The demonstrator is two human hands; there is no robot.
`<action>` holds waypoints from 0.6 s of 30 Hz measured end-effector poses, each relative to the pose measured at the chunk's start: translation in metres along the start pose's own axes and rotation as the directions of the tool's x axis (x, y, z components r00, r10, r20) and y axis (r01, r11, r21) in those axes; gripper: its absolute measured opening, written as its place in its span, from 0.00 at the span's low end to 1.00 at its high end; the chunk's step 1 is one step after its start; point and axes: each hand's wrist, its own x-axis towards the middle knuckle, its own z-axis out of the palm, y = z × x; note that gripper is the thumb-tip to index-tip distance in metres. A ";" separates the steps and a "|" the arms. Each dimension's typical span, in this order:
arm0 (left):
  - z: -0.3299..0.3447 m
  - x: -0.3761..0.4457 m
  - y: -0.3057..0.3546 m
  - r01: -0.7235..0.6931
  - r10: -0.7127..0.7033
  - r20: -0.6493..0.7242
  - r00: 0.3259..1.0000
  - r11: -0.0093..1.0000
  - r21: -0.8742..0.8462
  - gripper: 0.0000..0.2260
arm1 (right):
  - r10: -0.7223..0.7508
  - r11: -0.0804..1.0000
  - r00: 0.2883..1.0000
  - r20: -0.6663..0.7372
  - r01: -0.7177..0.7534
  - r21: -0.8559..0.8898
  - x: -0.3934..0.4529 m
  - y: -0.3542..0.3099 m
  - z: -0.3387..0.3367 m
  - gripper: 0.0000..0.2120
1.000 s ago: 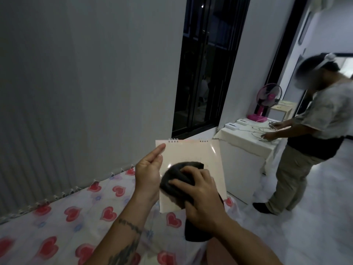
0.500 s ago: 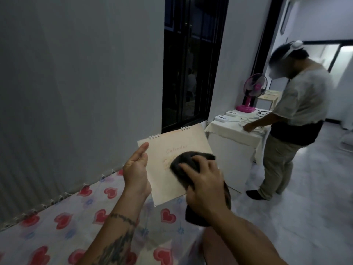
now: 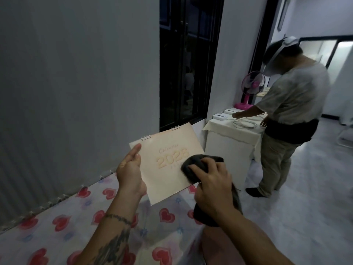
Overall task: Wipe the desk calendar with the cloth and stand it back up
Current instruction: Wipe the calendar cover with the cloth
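Holding the calendar [image 3: 168, 165] up in the air over a heart-print sheet [image 3: 57, 217], the left hand [image 3: 130, 175] grips its left edge — thumb laid along the front, the other fingers hidden behind the card. The calendar is tilted, its top edge with two short runs of wire binding rising toward the right, and its pale cover faces the camera with "Calendar" and large raised digits printed on it. The right hand [image 3: 213, 188] is closed over a dark grey cloth [image 3: 193, 166], fingers spread across the bunched fabric and pressing it flat against the cover's lower right part, just beside the digits. A loose tail of the cloth hangs down below the right wrist, off the calendar's bottom corner. The left forearm carries dark tattoo marks. Behind the calendar stand a grey wall and a dark window [image 3: 185, 64]. Well apart on the right, another person [image 3: 288, 115] in a pale shirt stands bent over a white table [image 3: 229, 146] covered with a cream cloth, both hands near a coil of cable — a pink fan [image 3: 252, 87] sits at the far end of that table.
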 end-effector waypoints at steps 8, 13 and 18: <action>0.009 -0.002 0.002 0.009 -0.012 0.077 0.997 0.999 0.045 0.16 | -0.285 0.958 0.957 0.064 0.282 0.050 -0.018 -0.013 0.012 0.26; 0.005 -0.002 0.006 -0.001 -0.006 0.091 0.996 0.997 0.081 0.16 | 0.018 1.000 1.000 0.007 -0.018 -0.026 0.018 0.016 -0.002 0.26; 0.011 -0.014 -0.005 -0.044 0.023 0.167 0.986 0.991 0.123 0.17 | 0.168 0.978 0.986 0.002 -0.167 -0.128 0.042 0.010 -0.004 0.30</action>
